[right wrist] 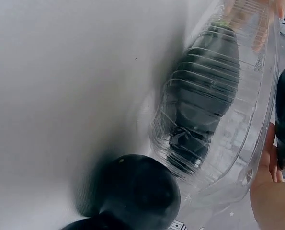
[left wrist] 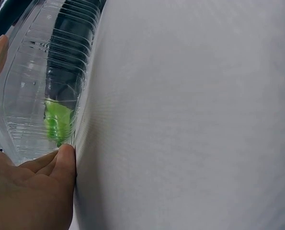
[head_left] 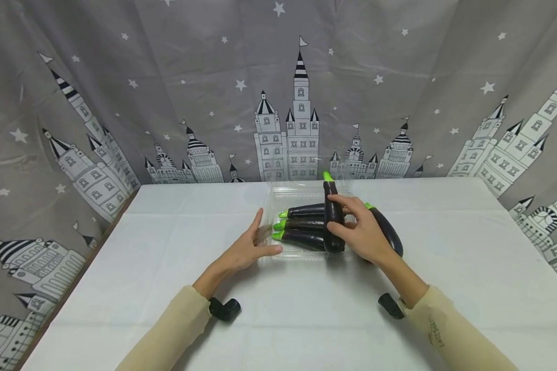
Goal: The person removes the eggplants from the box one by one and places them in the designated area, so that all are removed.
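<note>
Sleeves of pale cloth frame the near edge of the counter (head_left: 120, 288), each wrist carrying a small black camera. Going by size, the white counter comes first, backed by a grey curtain (head_left: 167, 93) printed with castles and stars. On it, toward the far edge and about midway between the sides, sits a clear plastic tray (head_left: 278, 198) with ribbed walls; the wrist views show those ribs closely.

Three dark eggplants (head_left: 306, 224) lie side by side inside the tray, long axes running left to right, green stems pointing to the left edge. A fourth eggplant (head_left: 333, 219) lies crosswise over them, its long axis running from near to far, green stem toward the far edge. The right hand (head_left: 364, 234) grasps this one, fingers curled over its middle from the right side, so the fruit lies just left of the palm. A fifth eggplant (head_left: 387, 232) rests on the counter just beyond and right of that hand, slanting toward the near right.

The left hand (head_left: 250, 250) is released, fingers straight and slightly blurred, its tips touching the tray's near left corner by the stems; the left wrist view shows the fingers (left wrist: 61, 158) against the ribbed wall. Of the two, the right hand is the nearer to the crosswise eggplant, which looks glossy, almost black-purple, slender and smooth, with a bright lime stem cap.
</note>
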`<state>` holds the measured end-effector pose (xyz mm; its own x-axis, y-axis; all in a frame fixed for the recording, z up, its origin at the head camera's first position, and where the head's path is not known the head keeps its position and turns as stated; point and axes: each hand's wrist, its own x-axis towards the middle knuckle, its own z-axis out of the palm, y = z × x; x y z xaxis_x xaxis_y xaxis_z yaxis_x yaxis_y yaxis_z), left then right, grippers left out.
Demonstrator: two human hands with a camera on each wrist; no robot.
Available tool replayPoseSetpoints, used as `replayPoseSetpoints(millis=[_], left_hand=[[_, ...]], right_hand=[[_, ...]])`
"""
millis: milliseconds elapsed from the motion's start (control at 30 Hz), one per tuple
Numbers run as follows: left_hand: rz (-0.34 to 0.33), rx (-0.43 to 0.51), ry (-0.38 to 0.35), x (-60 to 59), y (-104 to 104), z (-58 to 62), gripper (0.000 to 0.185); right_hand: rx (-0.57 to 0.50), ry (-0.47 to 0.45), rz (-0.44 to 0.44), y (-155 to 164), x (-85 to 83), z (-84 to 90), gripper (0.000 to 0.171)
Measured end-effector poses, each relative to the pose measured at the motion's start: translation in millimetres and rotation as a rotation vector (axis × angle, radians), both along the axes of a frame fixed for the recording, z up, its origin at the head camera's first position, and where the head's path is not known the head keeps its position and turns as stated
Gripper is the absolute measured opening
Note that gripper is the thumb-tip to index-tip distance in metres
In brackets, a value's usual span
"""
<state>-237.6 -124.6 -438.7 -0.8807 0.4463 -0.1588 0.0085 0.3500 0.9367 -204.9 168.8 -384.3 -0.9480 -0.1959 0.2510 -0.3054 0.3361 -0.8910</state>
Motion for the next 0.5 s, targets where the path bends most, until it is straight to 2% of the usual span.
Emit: replayPoseSetpoints(millis=[200, 500], left_hand=[[0.001, 0.003, 0.0, 0.4, 0.7, 0.5, 0.117], [0.004, -0.001, -0.003, 0.0, 0.4, -0.5, 0.117]], right_hand=[[0.006, -0.01, 0.019, 8.1, 1.4, 2.4, 0.054], [0.144, -0.067, 0.009, 33.5, 10.3, 5.1, 0.054]])
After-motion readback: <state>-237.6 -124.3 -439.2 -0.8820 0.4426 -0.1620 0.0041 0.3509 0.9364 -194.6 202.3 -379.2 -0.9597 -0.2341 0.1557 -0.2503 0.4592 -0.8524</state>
